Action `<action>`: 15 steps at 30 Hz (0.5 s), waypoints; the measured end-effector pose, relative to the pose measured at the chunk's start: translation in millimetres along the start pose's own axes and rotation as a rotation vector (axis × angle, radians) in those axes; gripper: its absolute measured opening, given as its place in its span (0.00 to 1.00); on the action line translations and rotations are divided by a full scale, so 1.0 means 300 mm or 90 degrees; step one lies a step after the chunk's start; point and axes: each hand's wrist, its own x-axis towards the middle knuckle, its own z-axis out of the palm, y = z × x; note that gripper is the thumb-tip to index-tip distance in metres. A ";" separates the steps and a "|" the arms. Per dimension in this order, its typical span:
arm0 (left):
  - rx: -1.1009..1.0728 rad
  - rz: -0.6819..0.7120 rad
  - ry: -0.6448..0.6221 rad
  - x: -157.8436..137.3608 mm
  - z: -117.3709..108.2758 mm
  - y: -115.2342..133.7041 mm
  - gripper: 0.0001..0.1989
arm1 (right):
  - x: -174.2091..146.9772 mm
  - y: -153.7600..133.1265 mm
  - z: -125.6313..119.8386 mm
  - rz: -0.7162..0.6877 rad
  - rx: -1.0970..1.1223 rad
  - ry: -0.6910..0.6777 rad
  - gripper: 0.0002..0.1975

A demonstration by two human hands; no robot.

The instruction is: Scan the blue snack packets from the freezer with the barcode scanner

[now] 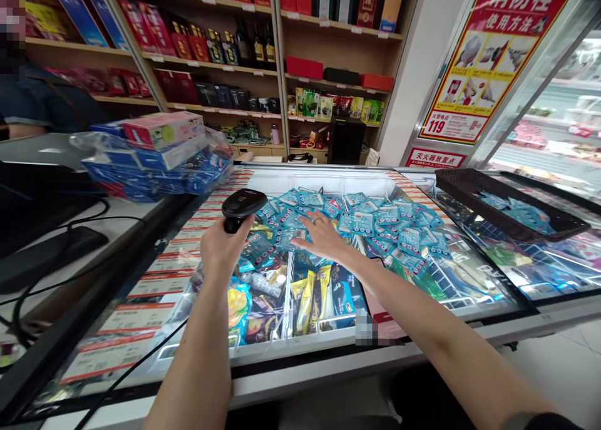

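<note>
I'm gripping the scanner (243, 206) in my left hand (224, 245), right hand (323, 237) spreading flat over blue packets (375, 220) beside it; picking one comes next.

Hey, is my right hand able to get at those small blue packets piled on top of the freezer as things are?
Probably yes. The right hand already rests flat on the near edge of the blue packets, which lie loose on the freezer lid with nothing over them. The left hand holds the scanner off to the side.

We see bright, even indoor light. Glare streaks the freezer lid (469, 273) toward four o'clock, the plastic-wrapped boxes (154, 158) at nine o'clock blur, and straight lines bow at the edges.
</note>
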 end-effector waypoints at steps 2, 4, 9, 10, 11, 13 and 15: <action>0.025 0.002 0.023 0.002 -0.004 -0.019 0.24 | 0.015 -0.063 0.031 0.018 0.021 -0.006 0.42; 0.046 0.012 0.037 0.002 -0.003 -0.028 0.26 | 0.034 -0.123 0.063 0.034 0.030 -0.015 0.45; 0.088 0.031 0.040 -0.002 0.005 -0.027 0.30 | 0.090 -0.210 0.131 0.059 0.018 -0.041 0.46; 0.096 0.031 0.037 -0.002 0.007 -0.026 0.31 | 0.097 -0.213 0.136 0.064 0.015 -0.056 0.45; 0.103 0.030 0.034 -0.003 0.010 -0.026 0.31 | 0.102 -0.212 0.137 0.067 0.014 -0.070 0.45; 0.115 0.029 0.028 -0.003 0.015 -0.024 0.32 | 0.104 -0.194 0.128 0.071 0.018 -0.086 0.43; 0.125 0.032 0.019 -0.004 0.019 -0.023 0.33 | 0.096 -0.161 0.110 0.071 0.027 -0.087 0.41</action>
